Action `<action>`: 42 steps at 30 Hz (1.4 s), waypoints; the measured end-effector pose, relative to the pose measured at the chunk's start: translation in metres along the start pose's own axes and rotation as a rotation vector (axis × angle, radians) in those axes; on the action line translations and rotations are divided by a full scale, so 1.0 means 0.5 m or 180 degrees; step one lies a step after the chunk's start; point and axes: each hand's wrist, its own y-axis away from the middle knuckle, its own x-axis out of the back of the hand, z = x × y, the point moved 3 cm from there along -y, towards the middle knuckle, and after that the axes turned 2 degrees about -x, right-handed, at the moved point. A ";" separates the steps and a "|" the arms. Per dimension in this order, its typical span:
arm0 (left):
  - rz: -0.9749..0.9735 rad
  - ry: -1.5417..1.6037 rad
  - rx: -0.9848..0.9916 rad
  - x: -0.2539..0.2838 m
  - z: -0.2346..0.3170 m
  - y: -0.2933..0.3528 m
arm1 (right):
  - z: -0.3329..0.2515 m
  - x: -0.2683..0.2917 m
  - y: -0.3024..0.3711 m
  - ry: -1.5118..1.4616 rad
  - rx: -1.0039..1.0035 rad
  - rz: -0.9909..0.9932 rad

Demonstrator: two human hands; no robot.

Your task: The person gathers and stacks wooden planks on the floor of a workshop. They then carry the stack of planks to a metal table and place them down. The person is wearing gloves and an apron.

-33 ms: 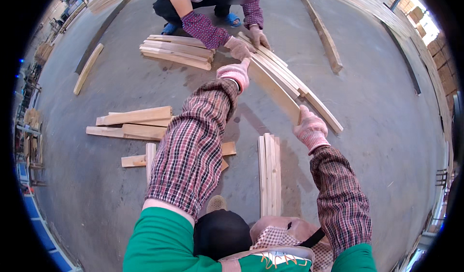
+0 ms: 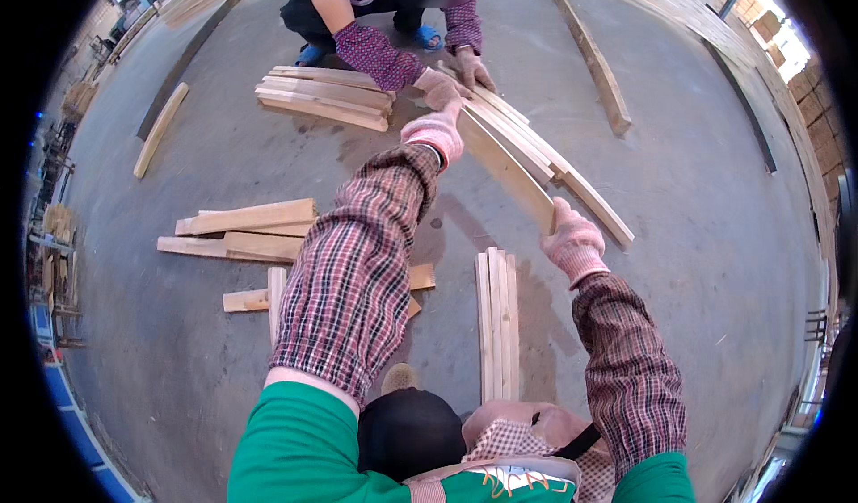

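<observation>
Both my hands wear pink knit gloves and grip one long pale wooden board [image 2: 502, 165], tilted with a broad face toward me. My left hand [image 2: 434, 134] is closed around its far end, right beside a co-worker's gloved hand [image 2: 440, 88]. Around the near right end my right hand [image 2: 574, 242] is closed, thumb up along the edge. Just beyond this board lies a row of wooden strips [image 2: 579, 184] on the floor. The co-worker's other gloved hand [image 2: 475, 68] rests on the far end of that row.
The co-worker squats across from me, beside a bundle of strips [image 2: 326, 96]. Between my knees and the board lies another bundle [image 2: 497, 324]. Loose boards [image 2: 255, 217] lie at the left, partly behind my left sleeve. Long beams [image 2: 585, 52] lie farther off on the concrete floor [image 2: 697, 262].
</observation>
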 end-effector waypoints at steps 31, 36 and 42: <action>0.0032 0.1105 -0.0765 -0.018 0.031 -0.085 | 0.039 -0.064 -0.009 -0.0814 -0.0246 0.0107; 0.0006 -0.0005 -0.0840 0.036 0.053 -0.117 | 0.035 -0.036 -0.012 -0.0708 0.0000 0.0364; 0.0165 0.2607 -0.0614 -0.112 -0.010 0.090 | 0.169 -0.072 0.017 -0.1395 -0.0135 0.0324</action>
